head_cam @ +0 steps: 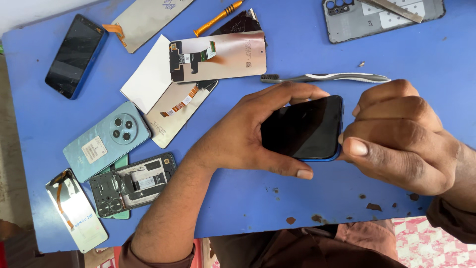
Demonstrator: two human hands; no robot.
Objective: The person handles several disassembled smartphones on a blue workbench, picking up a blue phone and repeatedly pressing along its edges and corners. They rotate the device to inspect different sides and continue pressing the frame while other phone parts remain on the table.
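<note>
Blue table [297, 198], paint chipped near the front edge, carries loose screens, a teal back cover [106, 140], a toothbrush [327, 77] and an orange screwdriver [218, 18]. Left hand [243, 136] clamps a dark phone [302, 128] above the table centre; right hand [396, 134] pinches its edge.

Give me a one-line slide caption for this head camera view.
Both hands, left hand and right hand, grip a dark smartphone above a blue table.

Both forearms bare. Left hand [238, 139] and right hand [401, 134]: no rings, no watch, no gloves. Nails short; right thumbnail plainly visible. Brown sleeve [451, 218] on right arm, cuff at the wrist. Left sleeve [158, 258], same brown, pushed up near the elbow. Brown garment across the lap.
</note>
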